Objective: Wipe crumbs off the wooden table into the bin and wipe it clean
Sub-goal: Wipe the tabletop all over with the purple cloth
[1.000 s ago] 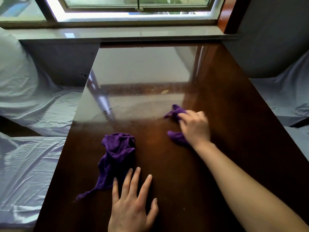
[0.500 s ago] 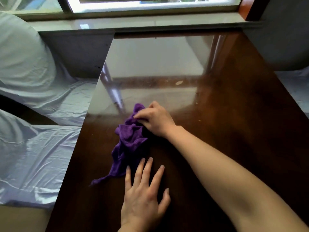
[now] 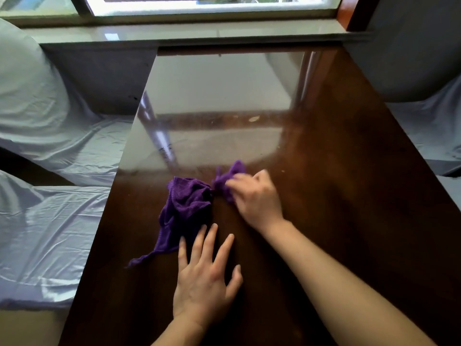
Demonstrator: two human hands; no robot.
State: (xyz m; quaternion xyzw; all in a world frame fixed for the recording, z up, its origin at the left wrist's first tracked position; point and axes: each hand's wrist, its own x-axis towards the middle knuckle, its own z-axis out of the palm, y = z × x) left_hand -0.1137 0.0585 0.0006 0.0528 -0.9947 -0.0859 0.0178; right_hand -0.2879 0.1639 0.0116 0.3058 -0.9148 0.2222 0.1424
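No brand, label or writing could be read anywhere in the head view. The dark brown, glossy wooden table (image 3: 349, 196) ran from the near edge to a pale stone windowsill (image 3: 189, 33) at the far end, and its far half mirrored the bright window. A pale flat crumb (image 3: 254, 118) lay on the far part of the top, right of centre, with fainter specks scattered near it; a few small specks also showed to the right of the hands.

A crumpled purple terry cloth (image 3: 185, 211) lay on the table a little left of centre, one thin corner trailing toward the near left. The left hand (image 3: 207, 278) rested flat on the wood with fingers spread, its fingertips touching the near edge of that cloth; it gripped nothing. Just to the right, the right hand (image 3: 254, 198), blurred, was closed over a smaller bunched purple cloth (image 3: 228, 178), pressing it to the table. Whether the two purple bunches were one piece or two could not be told; they met at a narrow point.

Wrinkled pale blue sheets (image 3: 50, 171) covered the seating on the left and right of the table. No container showed in view.
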